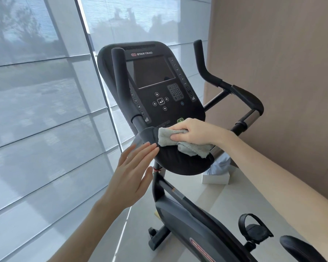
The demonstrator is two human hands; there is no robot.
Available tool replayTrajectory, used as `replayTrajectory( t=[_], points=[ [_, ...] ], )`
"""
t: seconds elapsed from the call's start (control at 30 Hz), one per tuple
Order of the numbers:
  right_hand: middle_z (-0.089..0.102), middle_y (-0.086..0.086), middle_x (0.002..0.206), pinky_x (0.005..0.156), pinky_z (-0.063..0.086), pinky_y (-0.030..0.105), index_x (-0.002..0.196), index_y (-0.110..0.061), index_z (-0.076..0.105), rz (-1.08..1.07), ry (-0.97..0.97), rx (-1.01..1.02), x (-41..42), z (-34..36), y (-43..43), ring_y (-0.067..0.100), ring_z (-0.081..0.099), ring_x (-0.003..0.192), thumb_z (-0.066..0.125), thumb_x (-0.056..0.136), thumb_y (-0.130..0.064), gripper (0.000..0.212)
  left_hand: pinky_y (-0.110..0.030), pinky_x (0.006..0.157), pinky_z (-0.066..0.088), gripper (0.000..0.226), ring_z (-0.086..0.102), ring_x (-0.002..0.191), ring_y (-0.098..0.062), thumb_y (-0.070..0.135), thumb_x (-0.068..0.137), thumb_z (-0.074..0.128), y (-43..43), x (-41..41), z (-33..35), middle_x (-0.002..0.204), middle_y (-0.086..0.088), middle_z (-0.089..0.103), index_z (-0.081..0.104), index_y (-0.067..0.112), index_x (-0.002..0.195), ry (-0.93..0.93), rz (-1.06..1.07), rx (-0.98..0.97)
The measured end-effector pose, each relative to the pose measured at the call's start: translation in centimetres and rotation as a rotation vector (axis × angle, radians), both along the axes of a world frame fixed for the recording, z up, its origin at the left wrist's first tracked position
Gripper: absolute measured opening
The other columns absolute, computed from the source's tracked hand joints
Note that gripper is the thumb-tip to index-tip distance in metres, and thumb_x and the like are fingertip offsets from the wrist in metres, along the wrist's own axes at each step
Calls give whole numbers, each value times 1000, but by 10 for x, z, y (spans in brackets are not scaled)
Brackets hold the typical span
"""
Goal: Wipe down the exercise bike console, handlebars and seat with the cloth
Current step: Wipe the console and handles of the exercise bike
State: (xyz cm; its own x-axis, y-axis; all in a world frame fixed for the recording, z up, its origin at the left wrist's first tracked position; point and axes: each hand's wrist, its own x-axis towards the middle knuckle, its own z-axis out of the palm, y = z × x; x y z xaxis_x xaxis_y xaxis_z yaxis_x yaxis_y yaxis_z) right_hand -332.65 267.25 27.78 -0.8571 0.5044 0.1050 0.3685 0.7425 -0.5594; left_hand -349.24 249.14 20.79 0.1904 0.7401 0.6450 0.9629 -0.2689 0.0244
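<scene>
The black exercise bike console (155, 82) with a dark screen and keypad stands in the middle of the view. My right hand (195, 132) presses a folded grey cloth (180, 142) against the console's lower edge. My left hand (134, 174) is flat and empty, with its fingertips touching the left side of the rounded black tray (180, 165) below the console. The left handlebar (121, 84) rises in front of the console. The right handlebar (235, 87) curves off to the right. The black seat (299, 250) shows at the bottom right corner.
A glass wall with a translucent blind (42, 110) fills the left. A tan wall (284, 72) closes the right. A white box (216, 177) sits on the pale floor behind the bike. The bike's frame (193, 220) and a pedal (254, 229) lie below.
</scene>
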Motion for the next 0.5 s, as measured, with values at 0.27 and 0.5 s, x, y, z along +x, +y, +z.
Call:
replayTrajectory(
  t=[0.27,0.5],
  points=[
    [55,-32,107,76,31,-4,127,-40,52,-104,-18,95,52,-19,-19,-16,44,97,57,91,-32,38,-46,112,28,39,48,129,-22,14,93,40,12,17,7,131,-6,58,61,2,123,49,-120,38],
    [61,-29,97,83,40,2,121,-40,58,-300,297,198,86,-16,-47,-8,55,98,64,87,-25,38,-46,111,30,35,56,121,-23,15,92,44,15,24,10,122,-6,65,67,3,115,107,-193,64]
  ],
)
